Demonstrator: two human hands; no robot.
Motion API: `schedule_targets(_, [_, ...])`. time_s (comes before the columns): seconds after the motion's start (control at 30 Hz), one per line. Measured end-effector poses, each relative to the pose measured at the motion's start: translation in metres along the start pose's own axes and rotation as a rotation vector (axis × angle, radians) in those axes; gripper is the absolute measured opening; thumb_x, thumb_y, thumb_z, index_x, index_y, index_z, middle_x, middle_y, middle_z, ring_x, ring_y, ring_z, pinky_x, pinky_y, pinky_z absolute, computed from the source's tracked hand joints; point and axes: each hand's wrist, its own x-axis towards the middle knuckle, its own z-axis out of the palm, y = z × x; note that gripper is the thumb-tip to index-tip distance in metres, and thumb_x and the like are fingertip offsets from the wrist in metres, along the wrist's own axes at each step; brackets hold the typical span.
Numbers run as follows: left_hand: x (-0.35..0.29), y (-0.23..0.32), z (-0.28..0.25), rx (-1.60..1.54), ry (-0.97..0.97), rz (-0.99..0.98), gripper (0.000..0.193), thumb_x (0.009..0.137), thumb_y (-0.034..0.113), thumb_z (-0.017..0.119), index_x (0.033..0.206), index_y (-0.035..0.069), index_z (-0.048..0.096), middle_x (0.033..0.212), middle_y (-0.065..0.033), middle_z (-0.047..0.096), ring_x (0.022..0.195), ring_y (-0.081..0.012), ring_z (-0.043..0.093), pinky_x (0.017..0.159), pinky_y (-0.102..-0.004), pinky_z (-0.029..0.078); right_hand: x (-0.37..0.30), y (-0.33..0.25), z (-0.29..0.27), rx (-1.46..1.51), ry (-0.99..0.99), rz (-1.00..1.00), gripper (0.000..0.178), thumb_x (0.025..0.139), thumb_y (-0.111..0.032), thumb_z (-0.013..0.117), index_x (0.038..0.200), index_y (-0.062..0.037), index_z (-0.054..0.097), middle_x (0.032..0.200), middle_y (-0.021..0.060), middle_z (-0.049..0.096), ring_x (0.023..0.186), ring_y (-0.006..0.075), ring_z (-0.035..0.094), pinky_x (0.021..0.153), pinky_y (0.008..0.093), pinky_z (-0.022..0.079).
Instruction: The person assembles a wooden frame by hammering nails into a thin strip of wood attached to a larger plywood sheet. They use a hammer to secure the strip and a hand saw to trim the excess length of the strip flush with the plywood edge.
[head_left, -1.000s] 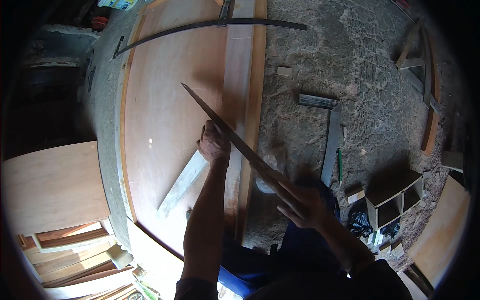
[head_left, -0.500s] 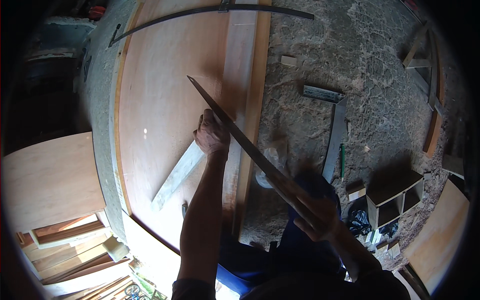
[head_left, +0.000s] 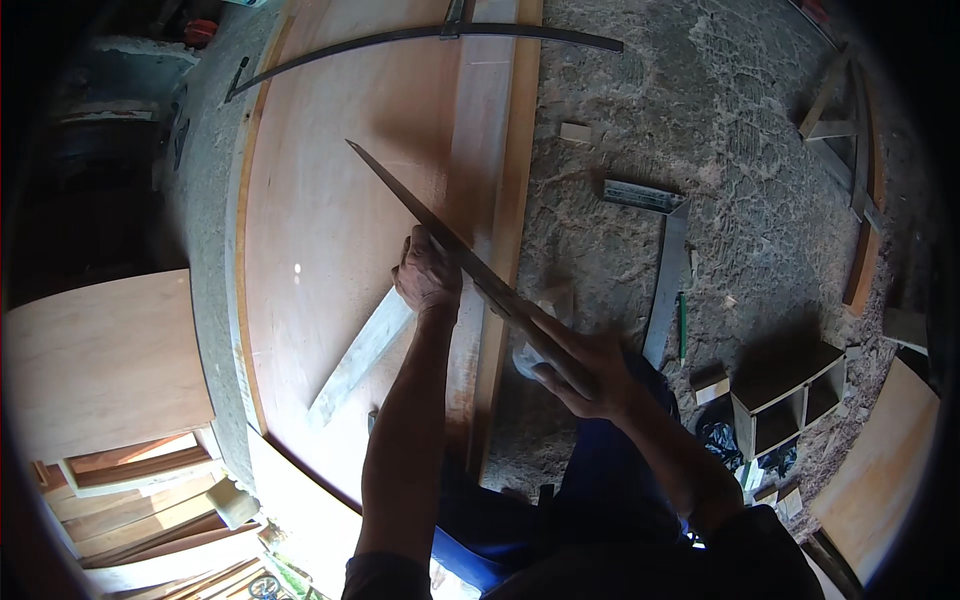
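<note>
Up close on the right, right hand (head_left: 595,378) has its fingers wrapped round the handle end of a handsaw (head_left: 443,235); blade runs up-left, tip above the plywood panel (head_left: 330,200). Left hand (head_left: 428,275), just beside the blade, has fingers clenched on the upper end of a pale wooden strip (head_left: 362,350) that slants down-left over the panel. Can't tell if teeth touch it. On the floor (head_left: 600,235) to the right: two-compartment wooden box (head_left: 777,405), then green pencil (head_left: 682,328) just beside a metal try square (head_left: 668,270). Far end: bar clamp (head_left: 535,32) spans the panel, right end past its edge.
</note>
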Motion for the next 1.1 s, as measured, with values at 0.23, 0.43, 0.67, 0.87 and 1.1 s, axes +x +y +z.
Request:
schedule_targets(0.23, [0.000, 0.006, -0.005, 0.096, -0.016, -0.065, 0.026, 0.094, 0.039, 0.053, 0.100, 0.015, 0.058, 0.103, -0.0084, 0.069, 0.096, -0.0375, 0.066, 0.088, -0.0495, 0.046, -0.052, -0.024, -0.025, -0.004, 0.076, -0.112, 0.070, 0.085, -0.010, 0.074, 0.147, -0.0012, 0.043, 0.141, 0.0209, 0.056, 0.116, 0.0336, 0.066, 0.092, 0.0370, 0.058])
schedule_targets(0.43, [0.000, 0.003, 0.001, 0.001, 0.025, -0.012, 0.030, 0.096, 0.043, 0.052, 0.099, 0.014, 0.057, 0.103, -0.0094, 0.068, 0.096, -0.0376, 0.065, 0.088, -0.0489, 0.046, 0.006, -0.001, -0.005, -0.002, 0.010, 0.002, 0.067, 0.086, -0.010, 0.071, 0.146, 0.0001, 0.044, 0.140, 0.0216, 0.057, 0.120, 0.0339, 0.064, 0.096, 0.0369, 0.057])
schedule_targets(0.67, [-0.004, 0.004, -0.006, 0.094, -0.019, -0.040, 0.030, 0.097, 0.043, 0.049, 0.099, 0.014, 0.057, 0.103, -0.0100, 0.068, 0.098, -0.0365, 0.065, 0.088, -0.0488, 0.046, -0.036, -0.019, -0.026, 0.008, 0.033, -0.093, 0.067, 0.086, -0.010, 0.071, 0.147, -0.0009, 0.044, 0.137, 0.0223, 0.058, 0.115, 0.0339, 0.066, 0.089, 0.0384, 0.059])
schedule_targets(0.87, [0.000, 0.002, -0.001, 0.053, 0.023, 0.009, 0.025, 0.096, 0.038, 0.050, 0.100, 0.014, 0.057, 0.102, -0.0099, 0.068, 0.097, -0.0357, 0.066, 0.088, -0.0480, 0.046, -0.003, 0.002, 0.005, -0.040, 0.075, -0.113, 0.068, 0.084, -0.009, 0.072, 0.145, 0.0016, 0.044, 0.139, 0.0225, 0.056, 0.117, 0.0351, 0.065, 0.088, 0.0387, 0.059])
schedule_targets(1.1, [-0.001, 0.004, 0.000, 0.060, 0.010, 0.025, 0.025, 0.097, 0.037, 0.049, 0.099, 0.013, 0.058, 0.103, -0.0101, 0.069, 0.097, -0.0357, 0.066, 0.088, -0.0483, 0.046, -0.014, 0.005, 0.001, -0.117, 0.025, -0.079, 0.069, 0.084, -0.009, 0.072, 0.146, -0.0002, 0.044, 0.144, 0.0212, 0.053, 0.117, 0.0340, 0.066, 0.086, 0.0364, 0.060])
